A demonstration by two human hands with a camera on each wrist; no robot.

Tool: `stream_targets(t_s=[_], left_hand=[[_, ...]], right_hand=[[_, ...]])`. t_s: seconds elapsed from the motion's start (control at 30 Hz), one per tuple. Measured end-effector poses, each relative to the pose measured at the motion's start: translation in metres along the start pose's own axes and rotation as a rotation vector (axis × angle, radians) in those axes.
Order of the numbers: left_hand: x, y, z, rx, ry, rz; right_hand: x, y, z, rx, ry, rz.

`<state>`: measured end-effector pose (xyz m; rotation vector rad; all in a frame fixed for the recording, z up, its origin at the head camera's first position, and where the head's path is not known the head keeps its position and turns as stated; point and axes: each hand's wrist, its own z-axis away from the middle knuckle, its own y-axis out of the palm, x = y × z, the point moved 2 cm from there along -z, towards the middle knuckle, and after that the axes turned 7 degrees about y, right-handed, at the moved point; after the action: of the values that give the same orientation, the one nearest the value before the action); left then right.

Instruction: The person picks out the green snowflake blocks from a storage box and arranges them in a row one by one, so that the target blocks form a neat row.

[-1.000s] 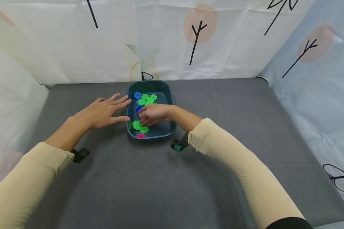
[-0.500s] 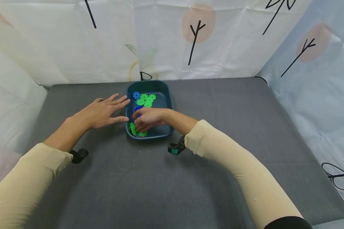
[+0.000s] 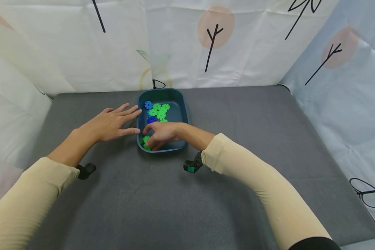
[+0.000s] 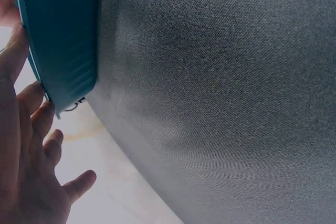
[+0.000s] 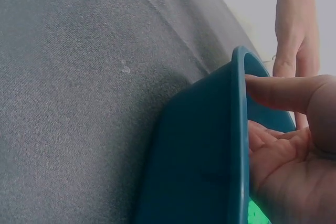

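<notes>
A dark teal tray [image 3: 176,110] near the back of the table holds flower-shaped plastic discs. My right hand [image 3: 163,133] reaches down into its front left part, fingers over green discs [image 3: 146,139] in that corner. In the right wrist view, the thumb [image 5: 283,92] and fingers stand apart behind the tray's rim; the fingertips are partly hidden. My left hand [image 3: 114,123] is spread flat, its fingertips right at the tray's left rim. Farther back in the tray lie a cluster of green discs [image 3: 160,111], a blue disc [image 3: 148,105] and dark blue ones [image 3: 151,119].
The tray stands on a grey cloth-covered table [image 3: 150,201]. White printed sheets [image 3: 181,45] hang behind it and at both sides. A black wrist strap [image 3: 86,171] is on the left wrist, another strap [image 3: 193,164] on the right.
My right hand has moved toward the tray's front left corner, and the green discs there have shifted left. The pink disc at the front is now covered. The left hand stays at the rim.
</notes>
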<state>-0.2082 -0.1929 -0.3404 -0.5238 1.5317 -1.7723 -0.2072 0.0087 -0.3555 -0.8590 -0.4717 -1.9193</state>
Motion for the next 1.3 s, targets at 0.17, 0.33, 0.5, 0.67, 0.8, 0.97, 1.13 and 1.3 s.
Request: stream_targets(t_s=[0.17,0.33,0.5,0.67,0.8,0.97,1.13,1.3], left_hand=[[0.000,0.000,0.000,0.000,0.004,-0.002],[0.000,0.000,0.000,-0.004,0.010,-0.008],[0.000,-0.001,0.001,-0.004,0.010,-0.008],[0.000,-0.001,-0.001,0.005,-0.003,-0.011],[0.000,-0.001,-0.002,0.015,-0.012,-0.014],[0.000,0.000,-0.002,0.021,-0.015,-0.004],[0.001,-0.001,-0.001,0.018,-0.016,-0.007],[0.000,-0.001,-0.001,0.016,-0.012,-0.011]], right_hand=[[-0.001,0.000,0.001,-0.010,-0.006,-0.003],[-0.001,0.002,0.002,-0.047,-0.018,0.073],[0.000,0.002,0.009,-0.091,-0.042,0.108],[0.000,0.000,0.020,-0.146,-0.095,0.132],[-0.003,-0.004,0.030,-0.178,-0.140,0.143],[-0.008,-0.012,0.049,-0.229,-0.180,0.152],[-0.012,-0.026,0.070,-0.288,-0.204,0.123],[-0.021,-0.044,0.092,-0.373,-0.209,0.091]])
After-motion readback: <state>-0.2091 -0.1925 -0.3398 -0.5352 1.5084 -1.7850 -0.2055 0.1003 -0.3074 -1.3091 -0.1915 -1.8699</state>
